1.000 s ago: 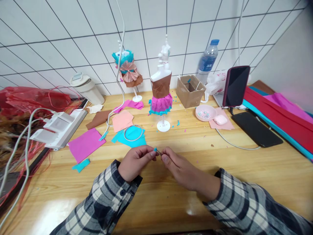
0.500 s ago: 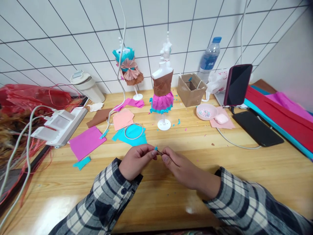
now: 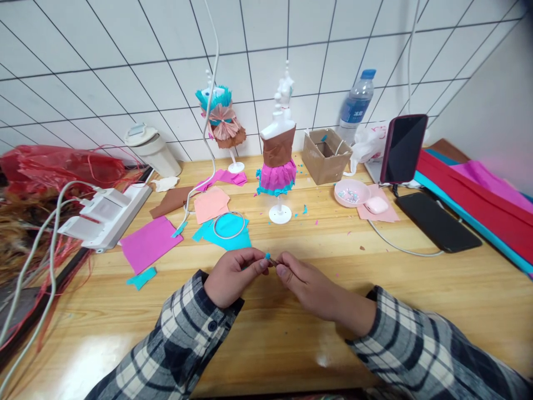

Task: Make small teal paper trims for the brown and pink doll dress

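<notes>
Both hands meet low over the middle of the wooden table. My left hand pinches a small piece of blue crepe paper between thumb and fingertips. In my right hand is a thin brown strip, pinched so that its end touches the blue piece; its exact kind is too small to tell. Just beyond stands a white mannequin stand, dressed in a brown paper top and a magenta skirt with blue trim.
Blue paper under a metal ring, magenta paper and peach paper lie left. Behind are a second dressed figure, a cardboard box and a bottle. A pink dish, phones and a power strip flank them.
The hands keep almost the same place and pinch. The small blue piece at the fingertips looks slightly more bunched. The whole view has shifted a little.
</notes>
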Demonstrator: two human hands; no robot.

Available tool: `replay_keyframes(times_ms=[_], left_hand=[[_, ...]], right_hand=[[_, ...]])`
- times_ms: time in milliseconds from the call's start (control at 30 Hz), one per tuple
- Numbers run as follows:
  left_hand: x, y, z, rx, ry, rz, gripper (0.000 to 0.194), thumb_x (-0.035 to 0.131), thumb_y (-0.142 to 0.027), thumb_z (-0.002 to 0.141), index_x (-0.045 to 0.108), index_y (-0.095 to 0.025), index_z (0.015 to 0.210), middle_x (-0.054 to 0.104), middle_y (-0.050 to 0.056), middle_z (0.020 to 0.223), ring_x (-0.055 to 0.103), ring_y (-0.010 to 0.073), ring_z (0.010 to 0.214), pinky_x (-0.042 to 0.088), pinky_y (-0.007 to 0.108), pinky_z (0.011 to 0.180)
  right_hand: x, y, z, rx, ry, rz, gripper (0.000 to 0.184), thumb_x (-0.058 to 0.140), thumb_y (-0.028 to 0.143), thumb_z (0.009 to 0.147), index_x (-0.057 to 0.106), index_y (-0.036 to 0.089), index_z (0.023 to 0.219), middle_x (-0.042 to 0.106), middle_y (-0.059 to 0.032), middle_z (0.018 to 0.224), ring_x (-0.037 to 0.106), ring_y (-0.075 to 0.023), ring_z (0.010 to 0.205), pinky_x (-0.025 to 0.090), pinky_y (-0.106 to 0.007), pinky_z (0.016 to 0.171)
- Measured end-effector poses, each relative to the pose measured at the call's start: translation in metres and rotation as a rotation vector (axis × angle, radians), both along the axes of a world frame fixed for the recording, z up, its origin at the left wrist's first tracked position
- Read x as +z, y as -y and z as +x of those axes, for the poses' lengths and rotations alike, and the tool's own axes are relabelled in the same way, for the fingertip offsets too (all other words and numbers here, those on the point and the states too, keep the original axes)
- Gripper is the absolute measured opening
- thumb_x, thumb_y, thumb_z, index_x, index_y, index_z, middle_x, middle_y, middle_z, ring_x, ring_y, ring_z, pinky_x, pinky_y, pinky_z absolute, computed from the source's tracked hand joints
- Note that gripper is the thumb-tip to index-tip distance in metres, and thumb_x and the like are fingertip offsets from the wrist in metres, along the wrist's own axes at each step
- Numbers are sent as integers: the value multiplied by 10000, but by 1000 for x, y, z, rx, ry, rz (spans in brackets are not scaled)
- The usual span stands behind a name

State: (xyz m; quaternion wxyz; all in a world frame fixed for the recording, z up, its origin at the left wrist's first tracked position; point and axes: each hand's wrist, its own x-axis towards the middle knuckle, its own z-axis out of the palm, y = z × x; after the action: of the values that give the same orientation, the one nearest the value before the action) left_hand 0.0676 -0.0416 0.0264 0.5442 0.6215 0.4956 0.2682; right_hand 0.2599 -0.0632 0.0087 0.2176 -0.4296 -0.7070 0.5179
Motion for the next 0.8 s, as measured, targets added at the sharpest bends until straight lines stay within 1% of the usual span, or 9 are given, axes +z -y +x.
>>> replay_keyframes(times_ms=[100, 300, 367, 533, 600, 667, 767, 800], left_hand=[[0, 1, 0, -19, -43, 54, 257, 594, -378, 807, 660, -134, 761, 659, 39, 728, 562, 144, 693, 437, 258, 676], [1, 3, 0, -31, -170, 236, 225, 595, -340, 806, 676, -138, 748, 669, 42, 729, 575, 152, 703, 438, 260, 687], [0, 2, 0, -36, -181, 245, 231, 590, -343, 809, 676, -139, 745, 666, 40, 720, 572, 149, 691, 439, 257, 676], [0, 2, 0, -44, -180, 211, 252, 578, -356, 815, 676, -137, 737, 662, 34, 695, 569, 145, 668, 443, 247, 646], [0, 2, 0, -33, -169, 209, 256, 580, -355, 814, 677, -134, 728, 672, 40, 700, 585, 151, 682, 455, 251, 660], [0, 3, 1, -13, -139, 188, 259, 585, -364, 814, 694, -130, 800, 702, 57, 757, 616, 166, 726, 478, 263, 699], [-1, 3, 2, 25, -91, 146, 338, 597, -387, 813, 686, -135, 1021, 733, 86, 922, 654, 193, 823, 507, 292, 768], [-2, 3, 2, 40, -88, 148, 356, 603, -392, 810, 680, -142, 1051, 733, 90, 955, 658, 199, 844, 511, 301, 786]], right_hand=[[1, 0, 0, 2, 6, 9, 268, 282, 416, 988, 451, 211, 950, 516, -4, 820, 488, -157, 781, 382, -318, 725], [2, 1, 1, -2, 5, 30, 249, 292, 402, 989, 448, 210, 965, 547, -13, 867, 506, -161, 804, 377, -311, 718], [3, 1, 1, 7, 5, 47, 230, 301, 389, 988, 445, 211, 965, 552, -12, 877, 509, -160, 804, 368, -302, 703], [3, -3, 2, 4, 28, 122, 201, 334, 364, 982, 436, 214, 896, 520, 17, 776, 479, -142, 710, 331, -277, 637], [2, -4, 2, -1, 17, 123, 198, 340, 359, 981, 446, 214, 898, 528, 18, 780, 486, -140, 714, 331, -273, 636], [2, -5, 2, -21, 3, 120, 196, 347, 362, 980, 463, 214, 926, 545, 13, 806, 500, -143, 738, 342, -273, 654], [1, -7, 3, -77, -11, 124, 203, 345, 371, 980, 466, 214, 941, 561, 7, 837, 508, -147, 763, 355, -276, 676], [1, -7, 4, -92, -11, 126, 202, 344, 370, 980, 462, 214, 934, 563, 6, 838, 507, -148, 764, 357, -277, 676]])
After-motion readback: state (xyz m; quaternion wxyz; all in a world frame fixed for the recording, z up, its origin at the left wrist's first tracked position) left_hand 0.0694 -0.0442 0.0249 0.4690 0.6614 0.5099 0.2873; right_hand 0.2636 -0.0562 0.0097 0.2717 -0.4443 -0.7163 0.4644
